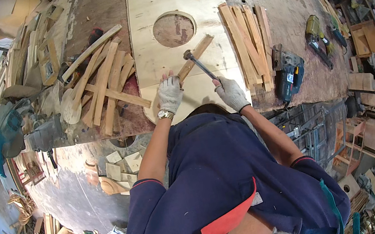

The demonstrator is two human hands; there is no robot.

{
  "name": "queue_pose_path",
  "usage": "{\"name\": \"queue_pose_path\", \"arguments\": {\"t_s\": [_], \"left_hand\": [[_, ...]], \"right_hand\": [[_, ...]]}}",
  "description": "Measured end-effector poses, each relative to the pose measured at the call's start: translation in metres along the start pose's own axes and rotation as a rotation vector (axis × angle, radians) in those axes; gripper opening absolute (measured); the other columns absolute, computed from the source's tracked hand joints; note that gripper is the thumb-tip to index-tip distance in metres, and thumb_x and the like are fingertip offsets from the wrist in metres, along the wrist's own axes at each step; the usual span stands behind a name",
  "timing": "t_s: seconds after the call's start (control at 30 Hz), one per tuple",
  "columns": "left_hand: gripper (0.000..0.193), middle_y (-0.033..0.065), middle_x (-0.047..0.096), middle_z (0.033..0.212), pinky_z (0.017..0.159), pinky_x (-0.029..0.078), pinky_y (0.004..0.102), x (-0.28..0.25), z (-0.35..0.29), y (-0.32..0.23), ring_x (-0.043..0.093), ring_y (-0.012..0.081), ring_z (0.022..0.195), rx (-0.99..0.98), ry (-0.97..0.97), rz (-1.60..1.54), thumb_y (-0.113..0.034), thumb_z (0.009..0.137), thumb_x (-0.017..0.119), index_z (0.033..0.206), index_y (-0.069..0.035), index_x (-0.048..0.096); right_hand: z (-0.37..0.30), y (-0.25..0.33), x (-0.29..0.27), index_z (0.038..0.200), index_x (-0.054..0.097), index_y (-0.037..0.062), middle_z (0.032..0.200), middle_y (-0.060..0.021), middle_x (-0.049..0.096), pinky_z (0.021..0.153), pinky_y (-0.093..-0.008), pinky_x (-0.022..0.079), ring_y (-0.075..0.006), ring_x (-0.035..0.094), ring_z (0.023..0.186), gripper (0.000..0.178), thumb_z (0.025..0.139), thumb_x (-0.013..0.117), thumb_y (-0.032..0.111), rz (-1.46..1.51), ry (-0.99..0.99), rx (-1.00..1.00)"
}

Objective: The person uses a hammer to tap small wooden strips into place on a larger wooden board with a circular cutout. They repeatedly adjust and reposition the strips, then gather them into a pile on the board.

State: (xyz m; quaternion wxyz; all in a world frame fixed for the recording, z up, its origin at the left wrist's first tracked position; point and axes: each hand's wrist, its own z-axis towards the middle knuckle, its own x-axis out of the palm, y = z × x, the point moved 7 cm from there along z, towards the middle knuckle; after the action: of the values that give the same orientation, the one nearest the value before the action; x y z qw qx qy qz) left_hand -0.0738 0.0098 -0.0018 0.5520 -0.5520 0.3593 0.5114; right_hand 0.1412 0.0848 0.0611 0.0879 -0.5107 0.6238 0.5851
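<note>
My left hand, in a pale work glove with a watch at the wrist, holds the near end of a wooden strip. The strip slants up and to the right over a light plywood panel with a curved outline and a round hole. My right hand, also gloved, is closed around the handle of a hammer. The hammer's head is over the strip, just beyond my left fingertips. Whether it touches the wood I cannot tell.
A loose pile of wooden strips lies left of the panel, and more strips lie right of it. A jigsaw and a green-and-black power tool rest on the right of the worktable. A teal saw stands far left.
</note>
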Motion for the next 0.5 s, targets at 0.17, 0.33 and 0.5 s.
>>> {"name": "queue_pose_path", "arguments": {"t_s": [0.17, 0.33, 0.5], "left_hand": [[0.015, 0.0103, 0.066, 0.101, 0.086, 0.05, 0.0444, -0.014, 0.008, 0.008, 0.064, 0.0287, 0.1, -0.011, -0.059, -0.073, -0.019, 0.09, 0.067, 0.098, -0.008, 0.061], [0.016, 0.0104, 0.07, 0.109, 0.087, 0.049, 0.0423, -0.016, 0.005, 0.008, 0.065, 0.027, 0.108, 0.033, -0.139, -0.063, -0.023, 0.094, 0.063, 0.102, -0.009, 0.063], [0.015, 0.0104, 0.07, 0.108, 0.088, 0.05, 0.0421, -0.016, 0.005, 0.007, 0.065, 0.0283, 0.109, 0.008, -0.09, -0.052, -0.022, 0.092, 0.065, 0.099, -0.009, 0.063]], "right_hand": [[-0.006, 0.037, -0.037, 0.107, 0.063, 0.0024, 0.069, -0.0242, 0.063, 0.061, -0.0518, 0.047, -0.0462, 0.064, 0.068, 0.035, 0.103, 0.054, 0.036, 0.172, -0.142, -0.106], [-0.002, 0.035, -0.018, 0.108, 0.063, 0.0024, 0.07, -0.024, 0.064, 0.063, -0.0546, 0.048, -0.0466, 0.064, 0.068, 0.034, 0.102, 0.053, 0.035, 0.045, -0.194, -0.177], [0.024, 0.016, 0.023, 0.106, 0.063, 0.0036, 0.071, -0.0266, 0.063, 0.066, -0.0576, 0.046, -0.0484, 0.063, 0.072, 0.04, 0.102, 0.049, 0.041, -0.208, 0.159, -0.094]]}}
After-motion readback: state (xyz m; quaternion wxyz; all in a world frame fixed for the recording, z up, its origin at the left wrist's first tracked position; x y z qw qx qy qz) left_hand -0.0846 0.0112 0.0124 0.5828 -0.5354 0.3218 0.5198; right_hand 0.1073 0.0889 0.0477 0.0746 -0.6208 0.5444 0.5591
